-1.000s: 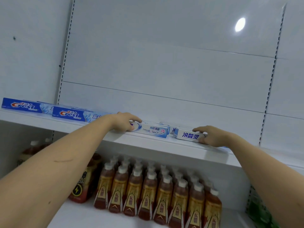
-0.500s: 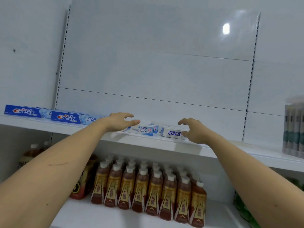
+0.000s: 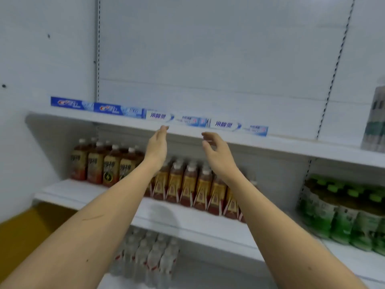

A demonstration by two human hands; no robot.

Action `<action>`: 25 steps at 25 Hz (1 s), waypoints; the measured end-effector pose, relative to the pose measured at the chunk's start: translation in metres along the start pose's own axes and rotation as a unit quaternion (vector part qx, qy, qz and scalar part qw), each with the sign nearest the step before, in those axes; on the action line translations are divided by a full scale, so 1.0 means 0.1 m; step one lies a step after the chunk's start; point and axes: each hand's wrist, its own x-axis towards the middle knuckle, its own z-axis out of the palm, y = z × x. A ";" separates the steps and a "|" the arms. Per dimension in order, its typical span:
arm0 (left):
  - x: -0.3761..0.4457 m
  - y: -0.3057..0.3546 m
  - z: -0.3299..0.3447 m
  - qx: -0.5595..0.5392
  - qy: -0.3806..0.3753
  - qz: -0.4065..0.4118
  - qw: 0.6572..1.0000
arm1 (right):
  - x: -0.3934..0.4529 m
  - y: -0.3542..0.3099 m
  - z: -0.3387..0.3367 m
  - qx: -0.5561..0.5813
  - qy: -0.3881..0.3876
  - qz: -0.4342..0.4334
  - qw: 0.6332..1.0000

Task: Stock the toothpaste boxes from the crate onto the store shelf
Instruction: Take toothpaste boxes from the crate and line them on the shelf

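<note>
**Both hands free below the toothpaste row**

From my seat I see both hands empty and hanging just in front of the upper shelf (image 3: 291,146). My left hand (image 3: 156,148) is edge-on with its fingers (image 3: 163,130) straight and held together, tips right at the shelf lip. My right hand (image 3: 216,152) is relaxed, fingers loosely curled and spread, holding nothing.

The toothpaste boxes lie in one line along the shelf front, long axes running left to right, end to end: two blue boxes (image 3: 93,106) on the left, then a white box (image 3: 166,117), then another white box (image 3: 237,126) on the right. The left fingertips sit just below the near white box; the right hand is below the seam between the two white ones, closer to the right-hand box.

The crate is not in view (so I cannot tell how many boxes remain). My judgement: the row is set, and the next move is down and away to fetch more. Free shelf lies to the right of the last box, so the right hand is the nearer one for the next placement. Bottled drinks (image 3: 187,184) fill the shelf below.
</note>
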 end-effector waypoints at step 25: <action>-3.47 -5.09 -1.30 0.107 -0.185 -0.631 0.746 | -4.35 2.95 3.18 0.083 -0.190 0.681 0.702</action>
